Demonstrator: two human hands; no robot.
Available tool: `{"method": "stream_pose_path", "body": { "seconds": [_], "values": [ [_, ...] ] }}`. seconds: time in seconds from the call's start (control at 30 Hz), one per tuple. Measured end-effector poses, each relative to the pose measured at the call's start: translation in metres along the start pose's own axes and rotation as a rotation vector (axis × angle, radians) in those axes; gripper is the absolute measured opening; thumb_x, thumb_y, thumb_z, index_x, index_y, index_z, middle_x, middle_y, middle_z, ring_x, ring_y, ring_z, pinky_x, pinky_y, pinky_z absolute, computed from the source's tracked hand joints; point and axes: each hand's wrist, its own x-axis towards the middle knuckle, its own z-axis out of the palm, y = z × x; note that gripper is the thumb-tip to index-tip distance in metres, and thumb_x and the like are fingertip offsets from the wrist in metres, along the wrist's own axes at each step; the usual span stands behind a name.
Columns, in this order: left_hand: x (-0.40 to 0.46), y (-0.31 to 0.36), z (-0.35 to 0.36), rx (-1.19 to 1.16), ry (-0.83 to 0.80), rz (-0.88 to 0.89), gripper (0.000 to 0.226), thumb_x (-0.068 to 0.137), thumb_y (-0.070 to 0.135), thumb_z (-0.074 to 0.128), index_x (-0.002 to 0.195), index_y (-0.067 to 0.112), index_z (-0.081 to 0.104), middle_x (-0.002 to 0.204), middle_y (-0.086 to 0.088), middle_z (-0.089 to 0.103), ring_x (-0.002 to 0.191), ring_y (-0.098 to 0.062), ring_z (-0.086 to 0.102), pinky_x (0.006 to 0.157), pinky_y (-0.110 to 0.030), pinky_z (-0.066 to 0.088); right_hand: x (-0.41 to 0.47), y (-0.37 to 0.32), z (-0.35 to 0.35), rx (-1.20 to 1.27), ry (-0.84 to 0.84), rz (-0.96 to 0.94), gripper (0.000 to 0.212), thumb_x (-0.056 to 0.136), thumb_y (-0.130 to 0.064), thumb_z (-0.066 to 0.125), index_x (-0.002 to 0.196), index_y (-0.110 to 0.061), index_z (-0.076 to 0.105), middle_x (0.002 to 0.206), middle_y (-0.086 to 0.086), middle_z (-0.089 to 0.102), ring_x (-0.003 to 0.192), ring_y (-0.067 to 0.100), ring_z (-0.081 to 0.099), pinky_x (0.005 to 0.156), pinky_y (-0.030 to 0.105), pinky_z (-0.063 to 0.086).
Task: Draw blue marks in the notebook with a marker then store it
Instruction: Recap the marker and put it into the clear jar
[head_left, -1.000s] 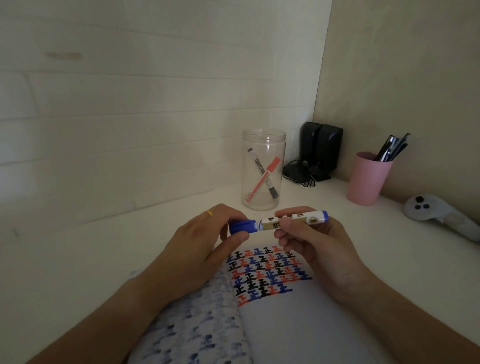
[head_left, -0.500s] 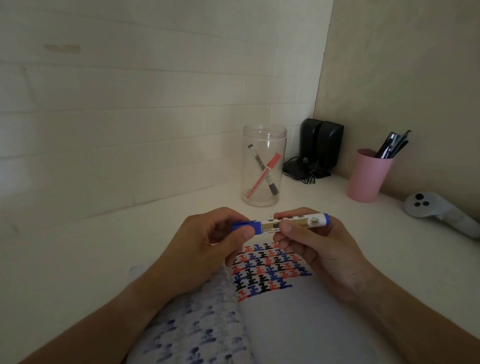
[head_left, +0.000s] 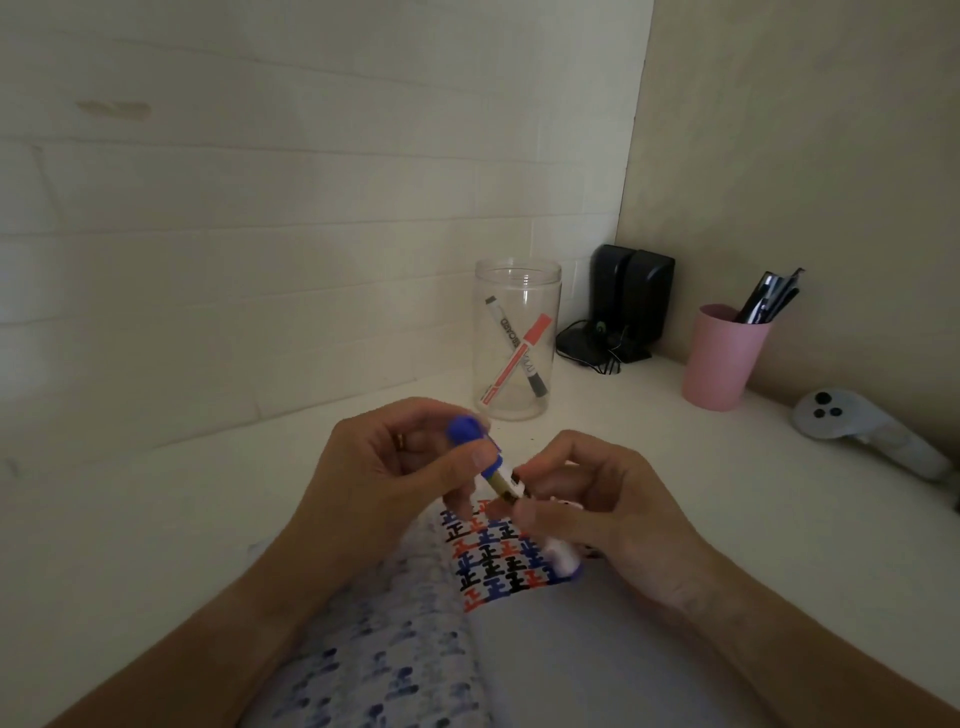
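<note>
The blue marker (head_left: 503, 480) is held over the open notebook (head_left: 597, 670), with its blue cap on. It is tilted, cap end up and away from me, and its blurred white tail points down toward me. My left hand (head_left: 384, 488) pinches the cap end between thumb and fingers. My right hand (head_left: 618, 519) grips the barrel lower down. Rows of blue, red and black marks (head_left: 493, 558) fill the top of the right page, partly hidden by both hands. The clear jar (head_left: 519, 283) stands just beyond my hands, holding a red marker (head_left: 524, 348) and a black marker (head_left: 506, 330).
A pink cup (head_left: 722, 358) with several pens stands at the right by the wall. Black speakers (head_left: 631, 301) with cables sit in the corner behind the jar. A white game controller (head_left: 852, 421) lies at the far right. Walls close off the white desk (head_left: 156, 519) behind and on the right.
The marker has swung from lying level between my hands to tilted, cap end up and away. My hands have moved closer together and the tail end is blurred with motion.
</note>
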Motion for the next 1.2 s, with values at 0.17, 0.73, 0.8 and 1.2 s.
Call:
{"method": "stream_pose_path", "body": {
  "seconds": [0.17, 0.73, 0.8, 1.2],
  "values": [
    [-0.001, -0.010, -0.001, 0.146, -0.035, 0.070, 0.055, 0.088, 0.031, 0.070, 0.140, 0.027, 0.052, 0.118, 0.010, 0.078, 0.108, -0.008, 0.074, 0.092, -0.022, 0.057, 0.001, 0.000, 0.001, 0.138, 0.031, 0.037, 0.058, 0.080, -0.004, 0.073, 0.134, -0.017, 0.054, 0.106, 0.022, 0.080, 0.091, 0.030, 0.077, 0.082, 0.035, 0.061],
    [0.004, -0.027, -0.036, 1.035, -0.021, 0.019, 0.053, 0.099, 0.060, 0.030, 0.139, 0.036, 0.054, 0.140, 0.010, 0.062, 0.127, -0.016, 0.057, 0.106, -0.036, 0.041, 0.074, -0.077, 0.002, -0.040, 0.582, -0.294, 0.021, 0.096, 0.000, 0.063, 0.112, -0.014, 0.067, 0.119, 0.013, 0.072, 0.104, 0.021, 0.076, 0.094, 0.026, 0.061],
    [0.003, -0.026, -0.037, 1.033, -0.001, 0.016, 0.052, 0.099, 0.059, 0.031, 0.139, 0.035, 0.055, 0.139, 0.009, 0.063, 0.126, -0.017, 0.058, 0.106, -0.037, 0.041, 0.099, -0.099, 0.001, -0.177, 0.677, -0.393, 0.021, 0.097, -0.003, 0.064, 0.115, -0.013, 0.066, 0.112, 0.004, 0.072, 0.095, 0.015, 0.077, 0.092, 0.024, 0.061],
    [0.005, -0.033, -0.038, 1.056, -0.009, 0.045, 0.054, 0.099, 0.060, 0.030, 0.138, 0.033, 0.056, 0.135, 0.007, 0.065, 0.122, -0.018, 0.061, 0.104, -0.039, 0.044, 0.175, -0.081, -0.010, -0.943, 0.691, -0.154, 0.036, 0.092, -0.010, 0.069, 0.126, -0.015, 0.060, 0.107, 0.005, 0.071, 0.088, 0.017, 0.062, 0.074, 0.022, 0.046]
  ]
}}
